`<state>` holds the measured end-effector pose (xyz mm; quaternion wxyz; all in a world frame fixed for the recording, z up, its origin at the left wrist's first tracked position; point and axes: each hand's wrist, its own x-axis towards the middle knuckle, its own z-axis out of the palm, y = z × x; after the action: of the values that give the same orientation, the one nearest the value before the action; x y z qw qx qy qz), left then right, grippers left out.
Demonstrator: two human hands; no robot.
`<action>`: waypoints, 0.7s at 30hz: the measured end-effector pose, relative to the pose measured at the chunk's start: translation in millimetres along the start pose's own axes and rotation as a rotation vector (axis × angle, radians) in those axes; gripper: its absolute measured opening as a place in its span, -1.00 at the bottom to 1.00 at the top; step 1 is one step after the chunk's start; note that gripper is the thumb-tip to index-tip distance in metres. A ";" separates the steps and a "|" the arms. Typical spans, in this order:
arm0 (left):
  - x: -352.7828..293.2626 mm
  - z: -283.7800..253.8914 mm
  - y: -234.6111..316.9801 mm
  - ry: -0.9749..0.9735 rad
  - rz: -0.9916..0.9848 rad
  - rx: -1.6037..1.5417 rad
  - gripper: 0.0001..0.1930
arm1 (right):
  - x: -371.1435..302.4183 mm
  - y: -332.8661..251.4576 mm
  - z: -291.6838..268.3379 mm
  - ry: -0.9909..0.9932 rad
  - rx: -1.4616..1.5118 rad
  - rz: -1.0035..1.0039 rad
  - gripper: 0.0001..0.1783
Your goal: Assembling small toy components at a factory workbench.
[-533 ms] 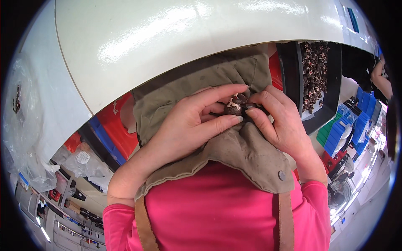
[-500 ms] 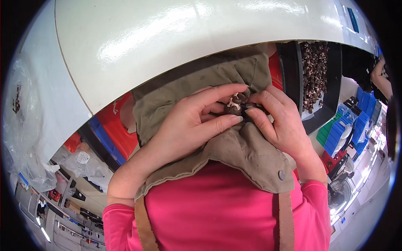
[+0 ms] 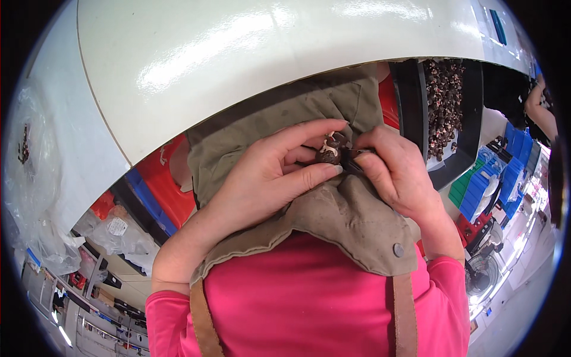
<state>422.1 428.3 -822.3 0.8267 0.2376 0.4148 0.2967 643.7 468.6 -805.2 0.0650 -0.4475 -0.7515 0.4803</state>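
Over the olive apron (image 3: 333,205), we are gripping a small brown-and-cream piece (image 3: 328,153) between thumb and fingers of our half-curled left hand (image 3: 275,159). Just beside it, our right hand (image 3: 395,169) is pinching a dark item (image 3: 355,153), its shape unclear, while brown pieces (image 3: 443,107) are lying in a black tray (image 3: 471,101).

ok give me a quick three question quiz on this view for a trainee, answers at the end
1. What holds the small brown and cream piece?
a) the left hand
b) a clamp on the table
c) nothing; it lies loose

2. True or false: the black tray with many small pieces is on the person's right.

3. Fill in: the olive-brown apron is worn over a ____ shirt.

Key: 1 a; 2 true; 3 pink.
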 end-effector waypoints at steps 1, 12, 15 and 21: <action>0.5 1.3 0.7 0.000 0.000 0.000 -0.45 | -0.3 0.0 0.1 -0.044 -0.047 -0.004 -0.85; 0.6 5.8 -0.3 0.005 -0.049 -0.007 -0.45 | -1.1 1.0 3.6 -0.083 -0.012 0.037 -0.82; 1.2 3.7 -2.7 -0.003 -0.038 -0.005 -0.45 | -0.4 2.2 6.1 -0.083 -0.020 0.034 -0.82; 1.0 -2.4 -7.2 -0.006 -0.031 0.003 -0.46 | 3.2 4.2 10.8 -0.114 -0.046 0.039 -0.81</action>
<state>422.7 424.2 -828.8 0.8321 0.2333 0.4164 0.2823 638.6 464.3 -815.3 0.0024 -0.4356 -0.7558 0.4889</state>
